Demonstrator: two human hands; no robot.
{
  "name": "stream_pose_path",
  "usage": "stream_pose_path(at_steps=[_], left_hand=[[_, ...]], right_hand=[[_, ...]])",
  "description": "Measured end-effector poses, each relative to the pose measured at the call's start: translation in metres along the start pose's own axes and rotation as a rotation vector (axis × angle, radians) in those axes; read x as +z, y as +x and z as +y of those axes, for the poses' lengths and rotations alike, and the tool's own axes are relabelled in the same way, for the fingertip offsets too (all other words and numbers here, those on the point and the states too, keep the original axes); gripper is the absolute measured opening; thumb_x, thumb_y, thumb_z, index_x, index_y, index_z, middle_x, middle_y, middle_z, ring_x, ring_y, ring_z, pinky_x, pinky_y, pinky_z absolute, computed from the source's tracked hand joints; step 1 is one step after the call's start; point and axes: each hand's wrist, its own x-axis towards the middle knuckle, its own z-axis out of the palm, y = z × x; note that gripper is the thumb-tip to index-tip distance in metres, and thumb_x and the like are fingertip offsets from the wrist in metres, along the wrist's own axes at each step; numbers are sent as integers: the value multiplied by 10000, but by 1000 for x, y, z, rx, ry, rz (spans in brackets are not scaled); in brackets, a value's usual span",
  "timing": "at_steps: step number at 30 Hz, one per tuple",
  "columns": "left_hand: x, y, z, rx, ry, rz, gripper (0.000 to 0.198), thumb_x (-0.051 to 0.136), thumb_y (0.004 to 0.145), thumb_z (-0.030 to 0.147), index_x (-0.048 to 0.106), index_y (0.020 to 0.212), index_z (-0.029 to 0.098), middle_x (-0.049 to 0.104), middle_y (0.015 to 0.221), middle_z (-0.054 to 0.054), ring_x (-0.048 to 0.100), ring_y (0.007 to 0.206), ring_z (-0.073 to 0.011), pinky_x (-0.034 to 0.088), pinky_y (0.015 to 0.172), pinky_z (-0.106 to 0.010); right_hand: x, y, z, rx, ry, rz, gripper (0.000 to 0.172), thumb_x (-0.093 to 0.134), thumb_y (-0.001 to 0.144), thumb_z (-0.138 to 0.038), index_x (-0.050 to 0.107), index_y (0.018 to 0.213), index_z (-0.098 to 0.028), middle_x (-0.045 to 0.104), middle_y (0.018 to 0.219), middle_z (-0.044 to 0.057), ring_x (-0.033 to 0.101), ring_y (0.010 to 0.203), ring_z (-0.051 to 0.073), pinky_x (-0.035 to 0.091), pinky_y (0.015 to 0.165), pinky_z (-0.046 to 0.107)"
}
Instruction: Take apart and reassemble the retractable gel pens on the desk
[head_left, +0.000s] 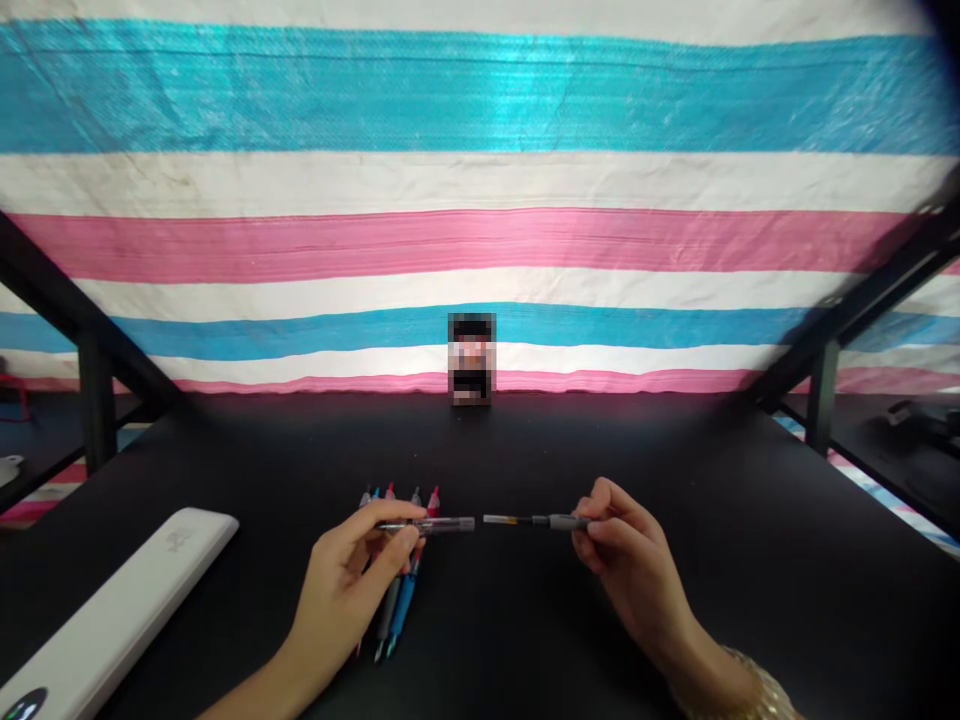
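Note:
Between the thumb and fingers of my left hand [360,570] is a clear pen barrel [450,524], held level with its end pointing right. Facing it, my right hand [630,570] pinches the grey grip section of a pen [566,522], from which a thin ink refill [514,519] sticks out to the left. A small gap separates the refill's tip from the barrel's end. Several pens [405,600] with blue, grey and red parts lie on the table beneath my left hand, which partly covers them.
A long white device [127,610] lies at the left of the black table [570,450]. At the back edge stands a small blurred-out object [472,360]. Black metal posts [96,400] flank the table, and a striped sheet [480,180] hangs behind.

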Motion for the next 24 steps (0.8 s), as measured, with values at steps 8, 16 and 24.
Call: stream_pose_path(at_steps=[8,16,24], left_hand=[[5,-5,6,-24,-26,25,129,673,863,243,770,935,199,731,741,-13,639,561,-127,535,551,-200],[10,-2,11,19,0,-117,128,666,833,187,761,918,186,740,631,-8,686,481,-137,536,475,-184],[11,-3,11,32,31,-118,123,656,838,184,764,898,188,690,515,20,666,449,-135,507,461,-177]], right_hand=[[1,-3,1,0,-51,-83,122,657,685,-179,542,716,-204,549,568,-43,426,462,88,293,428,191],[8,-16,2,-190,-578,-292,110,646,925,-318,622,952,-213,721,791,59,641,638,177,468,529,262],[4,-13,1,-530,-956,-369,350,461,1034,-325,560,718,-212,520,583,-11,492,506,138,373,509,261]])
